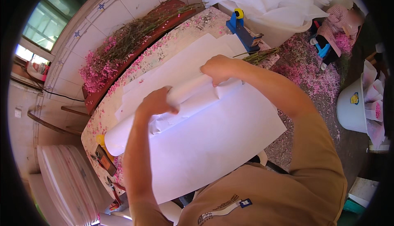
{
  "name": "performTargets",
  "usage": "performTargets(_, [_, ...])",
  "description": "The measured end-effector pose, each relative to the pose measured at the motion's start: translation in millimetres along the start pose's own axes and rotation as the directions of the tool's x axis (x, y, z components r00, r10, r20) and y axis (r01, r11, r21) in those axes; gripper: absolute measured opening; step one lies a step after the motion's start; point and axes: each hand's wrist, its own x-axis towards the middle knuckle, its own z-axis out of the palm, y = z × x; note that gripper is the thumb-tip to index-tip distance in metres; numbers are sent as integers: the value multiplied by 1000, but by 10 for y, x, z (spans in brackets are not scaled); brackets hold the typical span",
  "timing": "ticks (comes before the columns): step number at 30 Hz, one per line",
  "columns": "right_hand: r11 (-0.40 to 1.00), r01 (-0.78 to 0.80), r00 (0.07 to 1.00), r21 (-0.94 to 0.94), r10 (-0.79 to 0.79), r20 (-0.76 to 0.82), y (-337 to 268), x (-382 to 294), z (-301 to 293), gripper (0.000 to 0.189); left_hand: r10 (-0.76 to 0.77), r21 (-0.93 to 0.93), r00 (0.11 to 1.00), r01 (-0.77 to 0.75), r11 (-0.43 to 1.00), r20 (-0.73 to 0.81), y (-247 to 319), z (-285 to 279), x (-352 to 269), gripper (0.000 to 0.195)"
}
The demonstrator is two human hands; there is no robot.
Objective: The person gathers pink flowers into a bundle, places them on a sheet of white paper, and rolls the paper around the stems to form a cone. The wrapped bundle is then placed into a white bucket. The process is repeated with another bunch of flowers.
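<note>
A large white paper sheet [212, 140] lies across the table, its upper part curled into a loose roll [120, 136]. My left hand [158, 101] holds the roll near its middle, the thumb pressing the creased edge. Farther along to the right, my right hand [218, 69] grips the same paper with fingers over the top and thumb in front. Past the right end of the roll, green stems [261, 55] stick out; whether they run inside it is hidden. More flat white sheets [197, 53] lie beneath.
Pink dried flowers [101, 63] lie on a red board at the back. A blue tape dispenser [243, 35] stands at the far right corner. Pruning shears [115, 192] and a phone [106, 161] lie left. Beyond are a white bucket [351, 106] and a seated person [335, 29].
</note>
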Motion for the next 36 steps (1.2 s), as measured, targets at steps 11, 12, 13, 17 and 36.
performTargets(11, [982, -141, 778, -123, 33, -627, 9, -551, 1027, 36, 270, 439, 789, -1, 899, -552, 295, 997, -191, 79])
performTargets(12, [973, -171, 690, -153, 7, -724, -44, -606, 1187, 39, 267, 433, 810, -19, 901, -522, 499, 1047, -199, 86])
performTargets(13, [974, -182, 706, -137, 32, -708, -77, -672, 1324, 50, 264, 426, 828, -34, 904, -495, 761, 1069, -209, 93])
performTargets(17, [988, -129, 759, -84, 44, -649, -241, -887, 1398, 75, 321, 438, 816, -94, 894, -481, 1209, 1438, -65, 110])
performTargets(36, [977, -127, 730, -169, -23, -683, 374, -141, 1061, 54, 531, 566, 812, -326, 757, -244, 612, 566, 777, 75])
